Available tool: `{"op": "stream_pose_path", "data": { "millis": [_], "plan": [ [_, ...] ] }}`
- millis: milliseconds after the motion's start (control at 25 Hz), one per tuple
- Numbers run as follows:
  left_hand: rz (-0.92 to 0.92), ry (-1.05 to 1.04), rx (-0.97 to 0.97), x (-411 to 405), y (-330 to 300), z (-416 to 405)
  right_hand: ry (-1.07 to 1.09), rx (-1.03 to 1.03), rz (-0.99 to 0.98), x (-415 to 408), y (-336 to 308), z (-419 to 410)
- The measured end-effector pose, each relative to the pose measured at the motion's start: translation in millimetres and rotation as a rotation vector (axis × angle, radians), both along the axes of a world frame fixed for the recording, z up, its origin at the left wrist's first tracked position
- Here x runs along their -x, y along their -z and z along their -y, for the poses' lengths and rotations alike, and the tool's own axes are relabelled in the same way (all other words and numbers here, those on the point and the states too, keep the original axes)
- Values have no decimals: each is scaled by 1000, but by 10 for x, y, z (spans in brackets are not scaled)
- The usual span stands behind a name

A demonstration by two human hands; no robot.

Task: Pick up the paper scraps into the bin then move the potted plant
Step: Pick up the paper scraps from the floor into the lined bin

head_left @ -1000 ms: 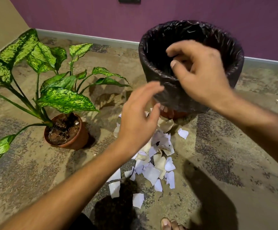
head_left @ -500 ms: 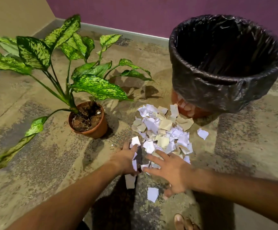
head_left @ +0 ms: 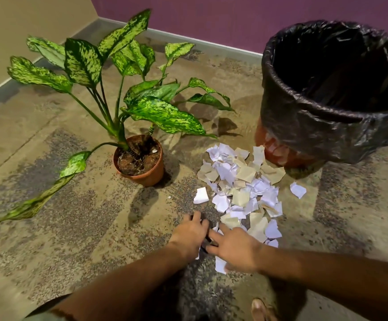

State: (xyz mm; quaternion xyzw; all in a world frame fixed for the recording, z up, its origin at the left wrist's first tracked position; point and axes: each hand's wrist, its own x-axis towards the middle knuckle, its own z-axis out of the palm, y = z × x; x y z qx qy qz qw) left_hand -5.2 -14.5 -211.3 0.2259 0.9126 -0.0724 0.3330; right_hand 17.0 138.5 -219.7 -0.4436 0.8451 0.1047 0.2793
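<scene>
Both hands down on the speckled floor (head_left: 77, 228) at the near end of a heap of paper scraps (head_left: 241, 188). Left hand (head_left: 189, 235) palm down, fingers (head_left: 196, 216) lying loosely together and pointing away, one small white scrap peeking out at its wrist edge. Right hand (head_left: 236, 247) palm down just beside it, fingers spread and reaching leftward over a few scraps, almost touching the left hand; whether anything is actually pinched underneath — cannot tell, since both palms hide what lies below. One white scrap (head_left: 219, 265) showing at the near edge of the right hand.

Scraps white and beige, piled in a loose strip running from the hands up to the foot of the bin (head_left: 334, 93). One white scrap (head_left: 201, 195) lying slightly apart on the left of the heap, another (head_left: 298, 190) apart on the right.

Bin upright at far right, lined with a black plastic bag folded over the rim, reddish-brown base showing beneath the bag; inside dark, contents not discernible.

Potted plant (head_left: 139, 156) standing upright left of the heap — terracotta-coloured plastic pot, dark soil, long stems with mottled green-and-cream leaves, one drooping leaf (head_left: 49, 188) trailing low to the left.

Purple wall (head_left: 223, 17) behind, beige wall (head_left: 26, 24) at left. Bare toes (head_left: 259, 308) at the bottom edge.
</scene>
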Motion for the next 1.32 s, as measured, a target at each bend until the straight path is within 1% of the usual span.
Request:
{"op": "stream_pose_path", "data": {
  "millis": [120, 240, 320, 400, 520, 600, 680, 800, 920, 1040, 1080, 1200, 1320],
  "plan": [
    [58, 2, -54, -22, 5, -38, -66, 14, 7, 19, -31, -25],
    [60, -69, -75, 50, -83, -61, -12, 21, 16, 121, -74, -95],
    [43, -136, -120, 186, -156, -63, 141, 95, 18, 260, -126, -204],
    [30, -171, -154, 305, -224, -70, 355, 265, -3, 408, -177, -345],
    [100, -107, -76, 301, -226, -91, 661, 499, -4, 547, -324, -513],
    [158, -38, 4, 209, -186, -100, 794, 590, -12, 590, -436, -577],
    [170, 25, 19, 115, -149, -108, 861, 638, -25, 611, -514, -624],
    [157, 61, 46, 16, -87, -128, 867, 660, -23, 629, -532, -682],
    [203, 42, 28, -13, -29, -187, 833, 654, -82, 668, -574, -720],
    [203, 119, 101, -44, -48, -297, 748, 671, -125, 733, -663, -748],
    [193, 108, 92, -33, -55, -322, 691, 675, -146, 761, -713, -751],
    [116, -12, -43, 143, -177, -353, 509, 735, -285, 872, -978, -778],
    [20, -134, -227, 390, -397, -376, 374, 842, -527, 1001, -1445, -799]
  ]
}}
